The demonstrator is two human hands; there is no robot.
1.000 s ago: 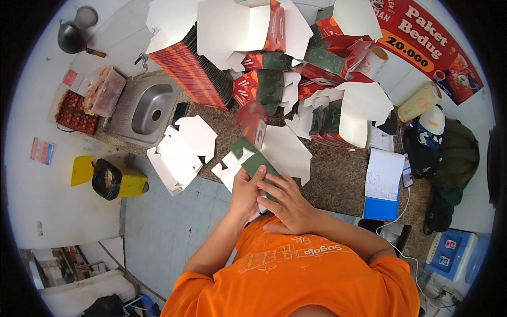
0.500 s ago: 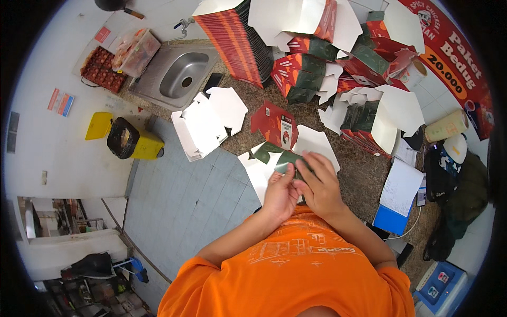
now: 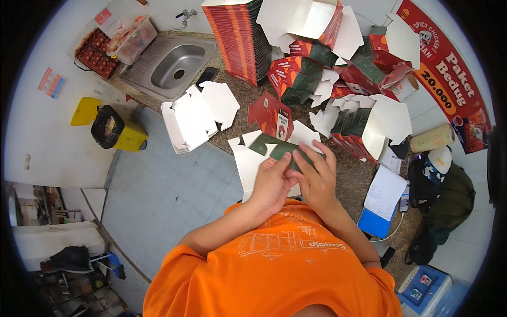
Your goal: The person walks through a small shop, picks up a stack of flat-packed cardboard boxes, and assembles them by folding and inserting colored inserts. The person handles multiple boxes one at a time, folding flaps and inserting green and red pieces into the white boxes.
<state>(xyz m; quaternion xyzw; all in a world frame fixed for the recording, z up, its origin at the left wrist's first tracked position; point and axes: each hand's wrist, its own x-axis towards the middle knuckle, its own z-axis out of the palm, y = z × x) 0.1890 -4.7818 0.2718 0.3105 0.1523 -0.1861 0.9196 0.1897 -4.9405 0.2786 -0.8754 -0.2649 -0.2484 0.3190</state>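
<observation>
A partly folded cardboard food box (image 3: 260,144) is in front of my body at the counter's edge, its white flaps spread, with a dark green panel and a red panel showing. My left hand (image 3: 272,182) pinches the near edge of the green panel, thumb on top. My right hand (image 3: 317,178) grips the same panel further right, its fingers bent over it. The fingertips under the panel are hidden. Just to the left lies a stack of flat white box blanks (image 3: 195,117), inner side up.
A tall stack of red box blanks (image 3: 237,42) stands at the back. Formed boxes (image 3: 296,74) are piled beside it, with more nested ones (image 3: 364,127) at right. A steel sink (image 3: 179,68) is at far left; a notebook (image 3: 383,198) and phone (image 3: 404,198) lie right.
The view has shifted, so the surroundings sit further left and lower. Both hands stay on the box, and more of its green panel shows left of my fingers.
</observation>
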